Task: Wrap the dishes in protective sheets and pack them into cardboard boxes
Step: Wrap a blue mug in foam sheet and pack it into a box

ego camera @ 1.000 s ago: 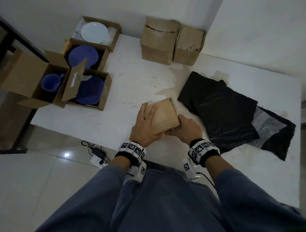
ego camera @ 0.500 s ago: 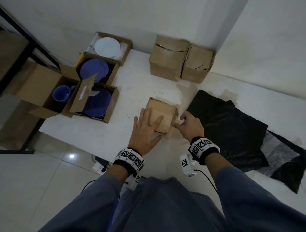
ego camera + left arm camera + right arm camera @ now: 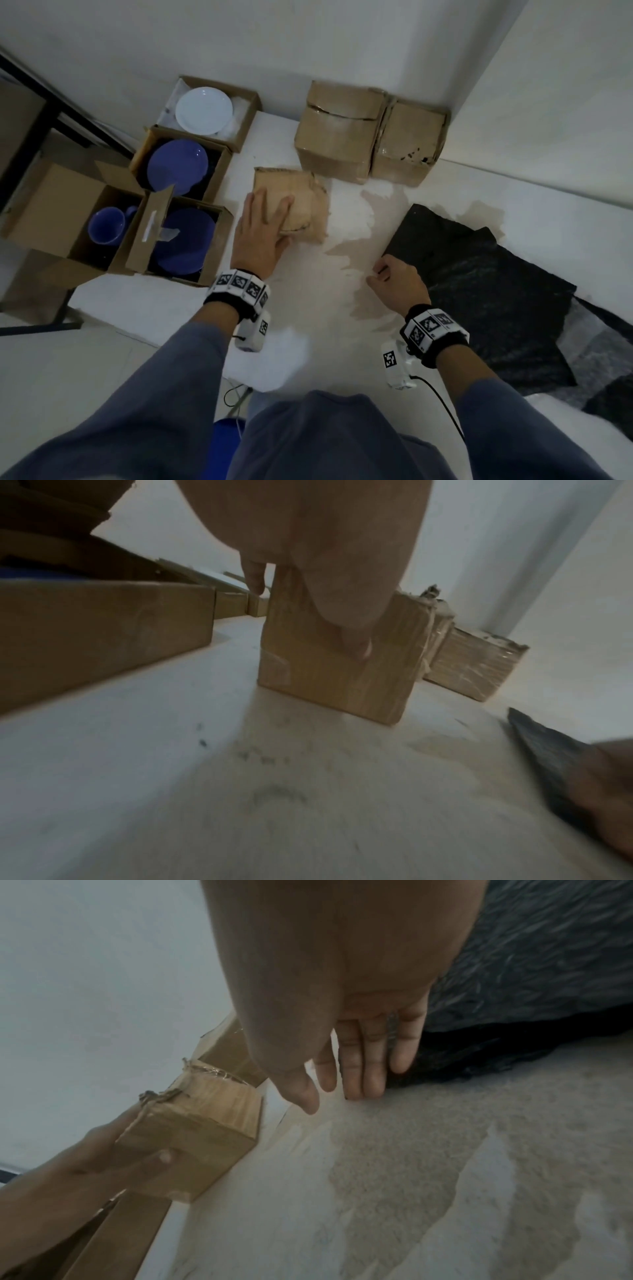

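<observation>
We find no words, brands or numbers that can be read anywhere. The only signs we can make out are black-and-white square code markers: a row of them on the band [image 3: 239, 286] just behind the left hand [image 3: 260, 236], one more on the small white camera block [image 3: 255, 330] hanging below that wrist, several on the band [image 3: 433, 325] behind the right hand [image 3: 399, 286], and one on the white block [image 3: 394, 363] under it. They carry patterns only, no letters. The cardboard boxes near either grip show bare card and tape, with no print that we can tell.
</observation>
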Tool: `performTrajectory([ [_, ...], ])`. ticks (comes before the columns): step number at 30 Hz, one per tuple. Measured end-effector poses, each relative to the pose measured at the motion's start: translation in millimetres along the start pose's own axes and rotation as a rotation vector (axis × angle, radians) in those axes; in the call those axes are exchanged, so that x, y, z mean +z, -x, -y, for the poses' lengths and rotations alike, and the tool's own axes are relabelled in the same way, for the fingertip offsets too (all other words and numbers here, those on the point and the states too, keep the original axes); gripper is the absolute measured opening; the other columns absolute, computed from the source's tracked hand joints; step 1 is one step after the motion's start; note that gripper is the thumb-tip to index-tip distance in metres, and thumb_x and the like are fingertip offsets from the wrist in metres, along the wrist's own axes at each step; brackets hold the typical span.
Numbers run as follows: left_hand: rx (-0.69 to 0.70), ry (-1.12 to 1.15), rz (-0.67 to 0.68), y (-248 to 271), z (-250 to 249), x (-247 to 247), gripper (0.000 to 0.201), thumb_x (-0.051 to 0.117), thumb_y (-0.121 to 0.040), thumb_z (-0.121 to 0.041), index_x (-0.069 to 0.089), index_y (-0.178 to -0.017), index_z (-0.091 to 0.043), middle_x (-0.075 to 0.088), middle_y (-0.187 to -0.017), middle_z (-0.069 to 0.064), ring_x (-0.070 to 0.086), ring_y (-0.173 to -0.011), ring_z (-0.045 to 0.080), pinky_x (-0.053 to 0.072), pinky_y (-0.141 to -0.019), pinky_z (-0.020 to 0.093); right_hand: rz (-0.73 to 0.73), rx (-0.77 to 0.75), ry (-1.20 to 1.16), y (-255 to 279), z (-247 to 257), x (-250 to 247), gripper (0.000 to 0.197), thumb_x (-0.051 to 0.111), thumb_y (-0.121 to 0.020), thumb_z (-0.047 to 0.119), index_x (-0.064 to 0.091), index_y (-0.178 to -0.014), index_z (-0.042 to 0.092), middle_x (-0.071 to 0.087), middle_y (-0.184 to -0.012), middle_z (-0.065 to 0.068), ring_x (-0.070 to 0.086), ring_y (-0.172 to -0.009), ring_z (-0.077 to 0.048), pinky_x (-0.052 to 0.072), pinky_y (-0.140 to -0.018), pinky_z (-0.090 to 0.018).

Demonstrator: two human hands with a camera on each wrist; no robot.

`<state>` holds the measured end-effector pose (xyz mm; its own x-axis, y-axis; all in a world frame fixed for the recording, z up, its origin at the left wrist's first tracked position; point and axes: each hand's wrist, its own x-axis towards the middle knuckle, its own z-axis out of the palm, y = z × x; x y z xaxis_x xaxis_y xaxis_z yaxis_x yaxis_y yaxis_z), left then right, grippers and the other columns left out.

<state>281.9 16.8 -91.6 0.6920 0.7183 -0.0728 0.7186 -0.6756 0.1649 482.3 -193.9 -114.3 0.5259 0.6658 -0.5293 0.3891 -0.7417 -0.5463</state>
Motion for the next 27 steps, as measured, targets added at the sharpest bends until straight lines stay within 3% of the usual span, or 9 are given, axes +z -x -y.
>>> performTrajectory([
  [6,-0.131,-0.023,0.088,-55,20,-23,0.080,0.062,-0.092,-0.036,0.012,-0.155,-0.038,-0.002,-0.165,0.012,-0.001,-0.151,0.038,0.016,-0.114,0.070,0.028,0.038,0.111,-13,-3,8,0.017,0.069,-0.083,0.030,0.059,-0.093,0.022,0.058,-0.099,0.000,0.057,-0.088,-0.024,0.049,-0.079,-0.033],
  [9,-0.229,0.127,0.112,-69,14,-31,0.082,0.071,-0.080,-0.048,0.024,-0.147,-0.037,-0.002,-0.165,0.009,-0.003,-0.151,0.037,0.011,-0.114,0.067,0.023,0.057,0.119,-18,-2,9,0.017,0.069,-0.082,0.032,0.056,-0.087,0.023,0.059,-0.096,-0.001,0.059,-0.087,-0.027,0.051,-0.080,-0.037],
  [13,-0.291,0.244,0.064,-75,9,-32,0.070,0.069,-0.081,-0.049,0.036,-0.140,-0.034,0.006,-0.164,0.009,0.003,-0.150,0.038,0.020,-0.113,0.061,0.017,0.068,0.149,-21,2,13,0.022,0.069,-0.080,0.036,0.054,-0.086,0.021,0.058,-0.094,-0.002,0.059,-0.085,-0.027,0.052,-0.079,-0.038],
  [16,-0.274,0.269,-0.006,-77,25,-34,0.072,0.070,-0.071,-0.048,0.042,-0.134,-0.029,0.027,-0.152,0.014,0.024,-0.141,0.041,0.035,-0.107,0.057,0.035,0.087,0.164,-22,4,13,0.023,0.068,-0.081,0.038,0.053,-0.086,0.021,0.058,-0.095,-0.002,0.058,-0.086,-0.027,0.052,-0.081,-0.039],
  [18,-0.300,0.307,-0.052,-79,34,-36,0.072,0.070,-0.067,-0.048,0.045,-0.131,-0.025,0.035,-0.143,0.014,0.032,-0.133,0.039,0.038,-0.104,0.051,0.033,0.097,0.172,-22,5,13,0.023,0.068,-0.081,0.038,0.052,-0.085,0.021,0.058,-0.095,-0.002,0.058,-0.086,-0.028,0.051,-0.081,-0.038],
  [22,-0.399,0.281,-0.065,-88,34,-39,0.068,0.074,-0.071,-0.046,0.047,-0.129,-0.022,0.037,-0.136,0.013,0.036,-0.127,0.037,0.039,-0.102,0.051,0.019,0.086,0.200,-21,8,15,0.025,0.067,-0.080,0.039,0.051,-0.084,0.021,0.058,-0.095,-0.003,0.058,-0.087,-0.028,0.052,-0.083,-0.041],
  [27,-0.351,0.298,-0.027,-107,33,-42,0.065,0.071,-0.078,-0.047,0.046,-0.133,-0.024,0.029,-0.145,0.013,0.032,-0.132,0.036,0.039,-0.105,0.055,0.012,0.082,0.232,-19,10,15,0.027,0.066,-0.080,0.041,0.050,-0.085,0.020,0.057,-0.096,-0.004,0.059,-0.090,-0.030,0.051,-0.083,-0.042],
])
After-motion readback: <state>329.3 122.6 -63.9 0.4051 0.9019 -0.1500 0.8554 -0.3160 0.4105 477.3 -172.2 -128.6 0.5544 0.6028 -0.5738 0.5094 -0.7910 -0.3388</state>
